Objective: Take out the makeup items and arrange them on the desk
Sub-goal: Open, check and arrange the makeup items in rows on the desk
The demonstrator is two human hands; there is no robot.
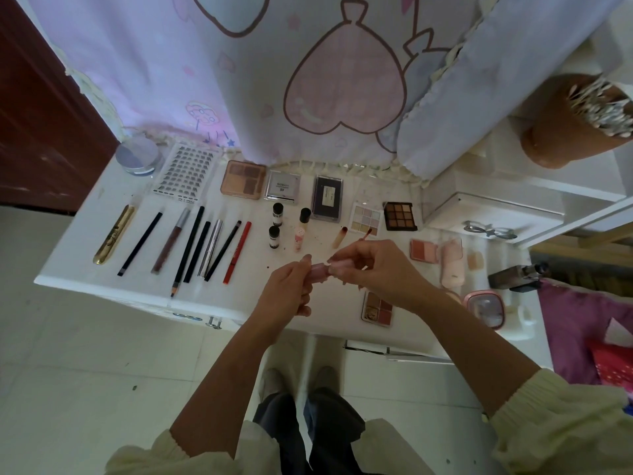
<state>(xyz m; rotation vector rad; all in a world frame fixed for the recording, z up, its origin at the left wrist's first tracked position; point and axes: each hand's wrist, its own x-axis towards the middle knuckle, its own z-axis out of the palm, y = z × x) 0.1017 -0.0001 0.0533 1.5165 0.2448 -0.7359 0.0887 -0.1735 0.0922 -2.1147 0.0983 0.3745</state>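
Observation:
A small pink tube (322, 270) is held between both hands above the white desk (102, 279). My left hand (289, 289) grips its left end and my right hand (373, 272) pinches its right end. Laid out on the desk are a row of pencils and wands (191, 245), a lash tray (186, 173), a brown palette (244, 180), a silver compact (282, 187), a dark palette (327, 198), small bottles (277, 214) and two grid palettes (400, 216). A small palette (376, 310) lies partly under my right wrist.
A cartoon-print cloth (308, 80) hangs behind the desk. A round jar (137, 155) sits at the back left. At the right are a blush compact (424, 250), a pink case (452, 265), a pink mirror compact (486, 308), a white box (493, 210) and a dark bottle (517, 276).

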